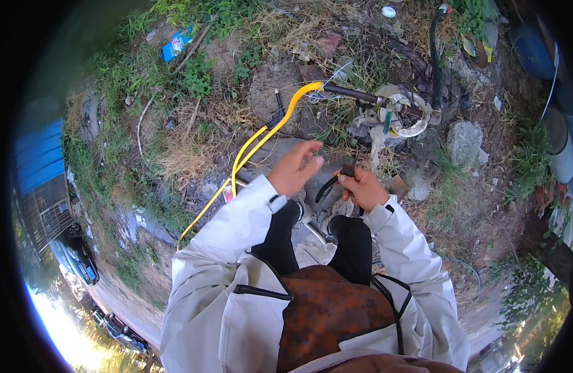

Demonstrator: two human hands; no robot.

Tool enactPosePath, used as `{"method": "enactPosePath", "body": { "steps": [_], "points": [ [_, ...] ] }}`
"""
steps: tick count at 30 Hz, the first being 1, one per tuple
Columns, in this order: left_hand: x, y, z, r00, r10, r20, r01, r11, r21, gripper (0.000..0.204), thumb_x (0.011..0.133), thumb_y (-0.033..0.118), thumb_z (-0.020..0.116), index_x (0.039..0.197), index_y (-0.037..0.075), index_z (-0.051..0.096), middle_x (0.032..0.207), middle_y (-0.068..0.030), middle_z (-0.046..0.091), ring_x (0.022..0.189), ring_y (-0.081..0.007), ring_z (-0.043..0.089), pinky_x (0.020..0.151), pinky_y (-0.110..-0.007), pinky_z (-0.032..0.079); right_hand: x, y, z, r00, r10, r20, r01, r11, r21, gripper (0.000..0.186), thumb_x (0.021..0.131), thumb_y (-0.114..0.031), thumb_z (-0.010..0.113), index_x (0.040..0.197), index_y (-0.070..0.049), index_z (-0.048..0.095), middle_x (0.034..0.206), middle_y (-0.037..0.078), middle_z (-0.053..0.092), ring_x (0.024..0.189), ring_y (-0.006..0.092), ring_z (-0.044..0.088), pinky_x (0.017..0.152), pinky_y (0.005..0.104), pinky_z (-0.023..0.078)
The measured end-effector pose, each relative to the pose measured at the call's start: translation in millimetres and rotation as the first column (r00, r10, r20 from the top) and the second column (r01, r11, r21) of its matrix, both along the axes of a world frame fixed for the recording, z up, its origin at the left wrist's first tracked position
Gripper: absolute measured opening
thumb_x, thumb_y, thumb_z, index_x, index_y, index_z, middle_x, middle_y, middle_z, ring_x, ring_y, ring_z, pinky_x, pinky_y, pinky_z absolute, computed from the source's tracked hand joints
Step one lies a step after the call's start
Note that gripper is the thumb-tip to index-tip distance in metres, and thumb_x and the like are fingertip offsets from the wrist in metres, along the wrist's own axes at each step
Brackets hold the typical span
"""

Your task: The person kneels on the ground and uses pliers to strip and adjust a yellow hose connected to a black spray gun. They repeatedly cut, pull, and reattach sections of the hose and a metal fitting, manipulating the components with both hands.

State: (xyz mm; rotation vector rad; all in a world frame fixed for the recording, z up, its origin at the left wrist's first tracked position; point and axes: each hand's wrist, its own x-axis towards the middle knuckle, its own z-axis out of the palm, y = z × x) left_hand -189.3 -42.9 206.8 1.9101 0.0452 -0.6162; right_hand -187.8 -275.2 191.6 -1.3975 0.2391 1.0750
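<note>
Your right hand [366,189] grips the pliers [327,186], right of the yellow hose [292,107], your left hand [295,169] nearer it, loosely open, empty!

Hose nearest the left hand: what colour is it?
The hose is yellow, seen in the head view.

I count 2 hands: L hand [297,168] & R hand [365,188]; 1 pr. blk-handled pliers [347,168]; 1 blk hose [435,62]; 1 grn handle [387,122]; 1 blue wrapper [176,44]; 2 wht sleeves [417,255]; 2 blk trouser legs [352,248]; 2 vehicles [76,261]. Yel. hose [291,112]: can't tell if 1 or 2.
</note>
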Motion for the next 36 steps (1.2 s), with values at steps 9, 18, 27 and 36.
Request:
{"method": "enactPosePath", "body": {
  "steps": [9, 18, 27, 36],
  "points": [
    [-41.2, -51.8, 20.4, 0.826, 0.363, -0.432, -0.562, 0.598, -0.572, 0.027, 0.103, 0.026, 0.048, 0.117, 0.004, 0.054, 0.128, -0.0064, 0.056, 0.115, -0.0134, 0.051, 0.098, -0.032, 0.042, -4.7, 22.1, 81.5, 0.998, 0.055, 0.001, -0.055, 0.998, -0.013, 0.025, 0.090, -0.017, 0.068, 0.107, -0.002, 0.056, 0.085, 0.004, 0.064, 0.068, 0.0104, 0.058, 0.062, 0.0278, 0.049],
    [10.9, -27.9, 3.4, 0.562, 0.206, -0.801, -0.824, 0.227, -0.520, 0.022, 0.102, 0.028, 0.048, 0.114, 0.009, 0.053, 0.126, -0.0106, 0.058, 0.120, -0.0234, 0.052, 0.098, -0.038, 0.045, 8.3, 51.2, 83.8, 0.986, -0.091, -0.137, 0.085, 0.995, -0.050, 0.024, 0.094, -0.022, 0.061, 0.113, -0.009, 0.063, 0.093, -0.004, 0.058, 0.082, 0.0089, 0.051, 0.073, 0.0251, 0.044],
    [36.0, -15.8, -51.3, 0.339, 0.276, -0.899, -0.888, 0.410, -0.209, 0.041, 0.097, 0.043, 0.053, 0.125, 0.013, 0.050, 0.113, -0.0035, 0.058, 0.098, -0.0191, 0.058, 0.084, -0.038, 0.050, 45.9, 69.2, 28.9, 0.991, 0.104, 0.084, -0.063, 0.919, -0.390, 0.027, 0.096, -0.026, 0.054, 0.115, -0.010, 0.067, 0.099, 0.002, 0.068, 0.090, 0.0132, 0.059, 0.082, 0.0283, 0.047],
    [50.2, 1.3, -75.1, 0.324, 0.150, -0.934, -0.914, 0.305, -0.268, 0.041, 0.098, 0.047, 0.050, 0.119, 0.012, 0.052, 0.111, -0.0041, 0.057, 0.100, -0.0194, 0.056, 0.092, -0.040, 0.046, 112.1, 89.9, -4.1, 0.938, 0.344, 0.041, -0.251, 0.755, -0.606, 0.040, 0.091, -0.040, 0.054, 0.113, -0.009, 0.066, 0.101, 0.017, 0.070, 0.097, 0.0322, 0.066, 0.083, 0.0395, 0.049]
  ]
}}
